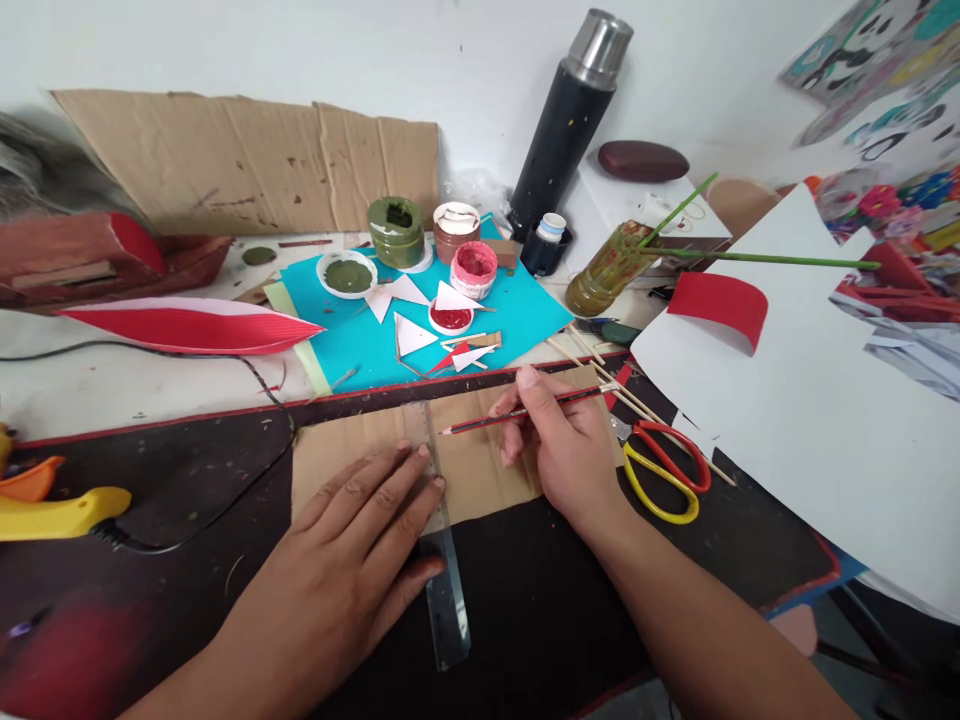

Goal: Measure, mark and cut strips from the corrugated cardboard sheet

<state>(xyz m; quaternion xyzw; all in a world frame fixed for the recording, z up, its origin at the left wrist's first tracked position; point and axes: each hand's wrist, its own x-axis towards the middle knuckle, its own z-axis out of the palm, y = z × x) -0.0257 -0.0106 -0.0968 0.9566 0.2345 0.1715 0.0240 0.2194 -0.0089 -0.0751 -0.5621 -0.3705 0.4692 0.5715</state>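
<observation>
Left hand (352,550) lies flat, palm down, fingers straight and close together, thumb slightly apart; fingertips rest on a clear ruler (450,615), nothing gripped. Right hand (574,450) pinches a red-and-black pencil (495,418) between thumb and fingers, the other fingers curled in.

Key relation: ruler's long axis runs away from the person, far end leaning a little left. Pencil lies crosswise to it, point toward the left, back end to the right. Pencil point sits just beside the ruler's right edge, near its far end; can't tell if it touches the cardboard. Left hand is the nearer one to the ruler, at its left edge; right hand is off to its right, with the pencil spanning most of that gap.

Brown cardboard (487,485) lies under the ruler's far part and the pencil point; ruler's near end sticks out past it over the dark tabletop (547,600). Scissors (702,462), red and yellow handles, just right of the right wrist. Thin sticks (645,402) beyond them. Farther out: blue paper (525,310) with a green paint jar (396,248), white paper (825,420) at right.
</observation>
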